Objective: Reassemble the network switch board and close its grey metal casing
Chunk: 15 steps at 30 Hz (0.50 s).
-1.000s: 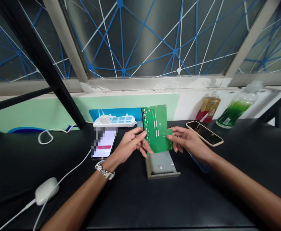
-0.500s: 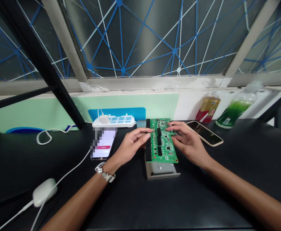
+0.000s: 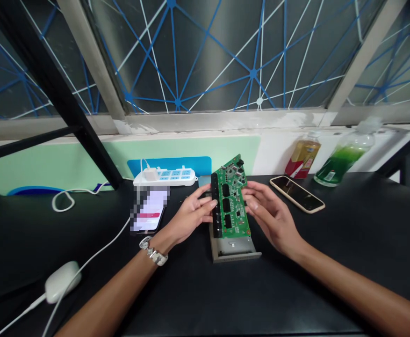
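Note:
A green circuit board (image 3: 235, 210) with black chips and a black connector row along its left side is tilted, its far end raised above a grey metal housing (image 3: 236, 257). My left hand (image 3: 193, 211) pinches the connector side, thumb on top and fingers partly behind it. At the opposite edge, my right hand (image 3: 273, 213) holds the board between curled fingers and thumb; some fingertips are hidden. The housing lies on the black table (image 3: 205, 299), its near tray part showing beneath the board.
Left of the board lie a lit phone (image 3: 151, 210), a white power strip (image 3: 169, 177) and a white charger (image 3: 63, 282) with cables. On the right are a dark-screened phone (image 3: 298, 194), a yellow-red drink bottle (image 3: 303, 157) and a green bottle (image 3: 345, 157).
The board's far end has risen and the board now tilts more. My right hand has shifted its grip slightly down along the right edge, and my left fingers have moved down the connector side.

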Each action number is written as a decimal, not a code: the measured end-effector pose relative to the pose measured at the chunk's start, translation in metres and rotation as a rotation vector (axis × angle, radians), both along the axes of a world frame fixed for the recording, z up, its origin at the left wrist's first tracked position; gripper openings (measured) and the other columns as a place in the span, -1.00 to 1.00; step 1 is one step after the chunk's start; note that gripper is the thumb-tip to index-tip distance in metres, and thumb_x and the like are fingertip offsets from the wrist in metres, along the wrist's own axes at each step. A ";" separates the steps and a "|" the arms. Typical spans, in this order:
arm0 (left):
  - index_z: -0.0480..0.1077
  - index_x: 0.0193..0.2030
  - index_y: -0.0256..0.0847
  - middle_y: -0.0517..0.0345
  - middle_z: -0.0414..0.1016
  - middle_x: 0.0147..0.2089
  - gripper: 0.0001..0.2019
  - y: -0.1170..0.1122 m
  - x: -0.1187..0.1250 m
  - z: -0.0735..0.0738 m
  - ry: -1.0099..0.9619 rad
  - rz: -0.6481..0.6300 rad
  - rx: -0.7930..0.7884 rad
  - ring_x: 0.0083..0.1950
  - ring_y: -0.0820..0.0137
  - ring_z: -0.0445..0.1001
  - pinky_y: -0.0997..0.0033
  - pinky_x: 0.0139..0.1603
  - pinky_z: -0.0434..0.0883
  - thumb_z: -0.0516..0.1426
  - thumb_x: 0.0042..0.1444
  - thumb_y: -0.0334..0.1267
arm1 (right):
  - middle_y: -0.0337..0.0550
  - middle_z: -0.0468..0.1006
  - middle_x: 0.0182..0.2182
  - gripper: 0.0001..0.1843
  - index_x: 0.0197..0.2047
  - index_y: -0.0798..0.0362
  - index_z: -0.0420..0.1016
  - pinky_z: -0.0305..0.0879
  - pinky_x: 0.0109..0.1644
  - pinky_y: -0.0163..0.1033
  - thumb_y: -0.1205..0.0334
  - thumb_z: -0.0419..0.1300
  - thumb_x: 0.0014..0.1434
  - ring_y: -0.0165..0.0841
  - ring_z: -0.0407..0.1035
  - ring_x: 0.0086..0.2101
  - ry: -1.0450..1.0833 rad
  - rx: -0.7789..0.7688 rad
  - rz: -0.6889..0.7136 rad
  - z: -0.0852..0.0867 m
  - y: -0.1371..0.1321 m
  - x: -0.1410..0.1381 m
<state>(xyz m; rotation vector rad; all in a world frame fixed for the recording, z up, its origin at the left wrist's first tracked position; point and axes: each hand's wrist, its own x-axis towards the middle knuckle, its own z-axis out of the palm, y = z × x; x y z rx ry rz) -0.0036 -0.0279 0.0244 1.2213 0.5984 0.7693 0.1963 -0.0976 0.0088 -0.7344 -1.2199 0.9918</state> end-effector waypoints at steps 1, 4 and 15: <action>0.08 0.38 -0.18 -0.15 0.47 0.09 -0.33 -0.001 0.000 -0.001 0.004 -0.018 -0.001 -0.08 0.26 0.54 0.25 -0.10 0.49 0.25 0.18 -0.25 | -0.16 0.47 -0.09 -0.68 0.06 -0.15 0.43 0.36 0.00 -0.28 0.24 0.26 0.24 -0.37 0.39 -0.07 -0.025 -0.018 0.004 0.000 -0.001 -0.001; 0.10 0.39 -0.15 -0.16 0.45 0.16 -0.35 -0.003 0.002 -0.006 -0.005 -0.069 0.007 0.01 0.20 0.53 0.23 -0.05 0.49 0.23 0.21 -0.25 | -0.19 0.48 -0.17 -0.72 -0.01 -0.11 0.48 0.35 -0.02 -0.27 0.24 0.31 0.20 -0.38 0.39 -0.11 -0.105 -0.029 0.007 0.004 -0.005 -0.005; 0.24 0.26 -0.16 -0.04 0.49 0.01 -0.42 0.001 0.002 -0.004 0.014 0.091 0.049 -0.14 0.36 0.54 0.48 -0.29 0.52 0.29 0.12 -0.28 | -0.31 0.35 -0.48 -0.75 -0.20 0.01 0.41 0.15 -0.52 -0.34 0.02 0.27 0.19 -0.47 0.20 -0.54 -0.144 -0.255 -0.101 0.007 0.005 0.007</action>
